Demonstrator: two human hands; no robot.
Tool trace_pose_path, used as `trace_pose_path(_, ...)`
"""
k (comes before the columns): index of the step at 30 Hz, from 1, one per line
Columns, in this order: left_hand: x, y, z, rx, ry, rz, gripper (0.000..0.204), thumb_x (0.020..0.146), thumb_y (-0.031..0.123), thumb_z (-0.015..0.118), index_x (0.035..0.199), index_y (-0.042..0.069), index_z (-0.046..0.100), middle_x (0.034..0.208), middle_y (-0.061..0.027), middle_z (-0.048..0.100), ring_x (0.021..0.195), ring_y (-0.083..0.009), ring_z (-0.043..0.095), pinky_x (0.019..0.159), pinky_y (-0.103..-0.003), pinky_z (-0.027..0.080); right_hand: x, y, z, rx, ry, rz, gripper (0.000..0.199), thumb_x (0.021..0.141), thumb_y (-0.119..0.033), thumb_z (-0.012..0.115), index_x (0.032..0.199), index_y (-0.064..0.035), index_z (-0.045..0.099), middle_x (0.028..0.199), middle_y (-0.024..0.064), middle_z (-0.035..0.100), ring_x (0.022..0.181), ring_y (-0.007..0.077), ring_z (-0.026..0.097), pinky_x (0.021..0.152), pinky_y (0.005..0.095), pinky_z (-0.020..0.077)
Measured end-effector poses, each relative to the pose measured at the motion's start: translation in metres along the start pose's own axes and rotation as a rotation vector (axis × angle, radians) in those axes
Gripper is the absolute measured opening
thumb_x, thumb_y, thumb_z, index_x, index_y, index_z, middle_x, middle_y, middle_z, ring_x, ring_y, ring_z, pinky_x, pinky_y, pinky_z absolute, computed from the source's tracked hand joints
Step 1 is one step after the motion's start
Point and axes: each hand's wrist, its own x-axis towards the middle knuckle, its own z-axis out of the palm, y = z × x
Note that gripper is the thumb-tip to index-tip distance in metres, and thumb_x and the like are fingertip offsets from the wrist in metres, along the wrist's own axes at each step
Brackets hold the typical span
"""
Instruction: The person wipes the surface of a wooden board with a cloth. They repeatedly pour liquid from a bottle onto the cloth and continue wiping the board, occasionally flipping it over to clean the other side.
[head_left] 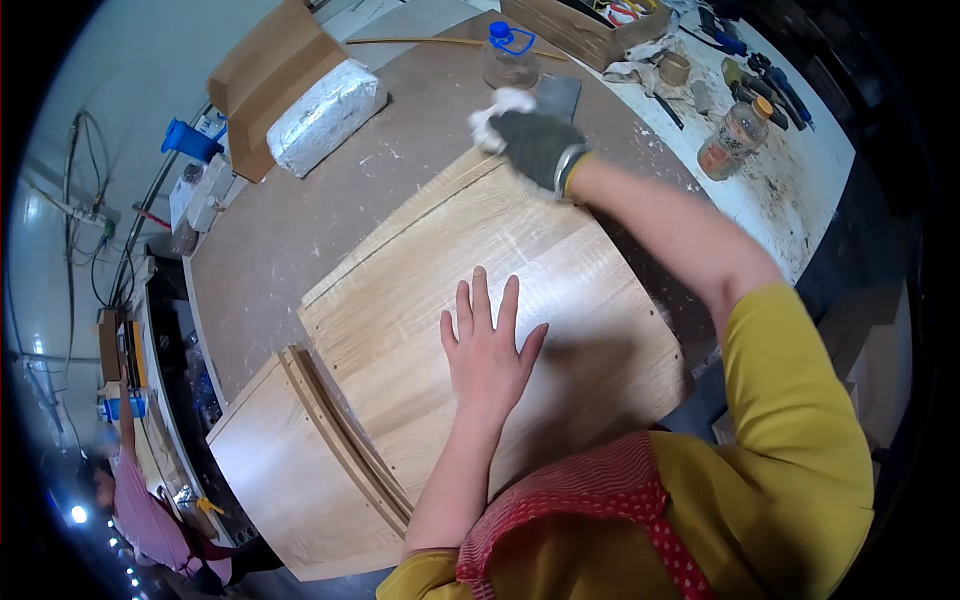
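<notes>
A large pale wood-grain panel (400, 300) lies flat in front of me, with a groove along its far left edge and small holes near its edges. My left hand (487, 350) is bare and rests flat on the panel, fingers spread. In a dark green glove, my right hand (540, 148) is at the panel's far corner, closed on a white cloth (497, 112). Slight blur softens the glove and the cloth. A second wood-grain panel (300, 480) lies at the lower left, with thin wooden strips (345, 430) along its right edge.
Beyond the panel stand a clear jug with a blue cap (510, 62) and a grey block (558, 97). A silver-wrapped bundle (327, 115) lies by an open cardboard box (265, 75). Right: an orange-capped bottle (735, 140) and hand tools (770, 85). Another person (150, 510) is far left.
</notes>
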Motion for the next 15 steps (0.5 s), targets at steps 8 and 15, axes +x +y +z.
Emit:
trace_pose_path(8, 0.002, -0.003, 0.000, -0.003, -0.017, 0.001, 0.066, 0.085, 0.040, 0.068, 0.142, 0.017, 0.044, 0.153, -0.0182, 0.030, 0.138, -0.0392, 0.031, 0.110, -0.057, 0.023, 0.004, -0.022, -0.013, -0.097, -0.041, -0.218, 0.027, 0.091, -0.020, 0.048, 0.114, -0.0130, 0.061, 0.114, 0.0174, 0.064, 0.107, 0.0349, 0.061, 0.091, 0.0418, 0.0475)
trace_pose_path(15, 0.002, -0.007, 0.003, -0.011, 0.043, 0.023, 0.068, 0.082, 0.040, 0.070, 0.140, 0.015, 0.046, 0.151, -0.0180, 0.033, 0.137, -0.0390, 0.034, 0.109, -0.058, 0.025, 0.032, 0.063, -0.058, -0.345, -0.203, 0.059, 0.033, 0.088, -0.034, 0.055, 0.105, -0.0082, 0.068, 0.111, 0.0192, 0.066, 0.104, 0.0352, 0.063, 0.088, 0.0416, 0.0490)
